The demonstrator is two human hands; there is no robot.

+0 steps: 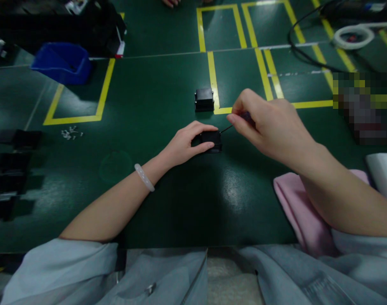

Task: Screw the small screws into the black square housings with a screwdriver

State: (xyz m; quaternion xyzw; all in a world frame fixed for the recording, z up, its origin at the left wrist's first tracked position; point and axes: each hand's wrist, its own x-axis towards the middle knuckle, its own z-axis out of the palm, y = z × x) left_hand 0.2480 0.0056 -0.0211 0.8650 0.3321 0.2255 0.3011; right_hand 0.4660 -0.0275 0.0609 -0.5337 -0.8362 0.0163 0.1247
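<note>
Fingers and thumb of the left hand [187,143] pinch a small black block [212,140] from both sides, pressing it down on the green table [155,106] close to the middle of the view; a pale bracelet [144,177] circles that wrist; the right hand [266,123] grips a thin screwdriver [241,118] between thumb and fingertips, its dark handle mostly hidden in the grasp, its slim shaft slanting down and left until the tip meets the block's upper right edge; the right forearm rests on a pink cloth [295,207] at the table's near edge.

Farther from the body, a second black block [204,99] stands alone, just beside a yellow tape line [212,80] and well apart from the held one; tape outlines mark several rectangles across the surface; a blue bin [62,62] sits at the far left, with a scatter of small pale parts [71,133] nearer on that side; dark trays [12,165] line the left edge, too dim to make out in detail; a black cable [303,53] and a white ring [352,37] lie at the far right; another person's fingertips [172,2] show at the top edge.
</note>
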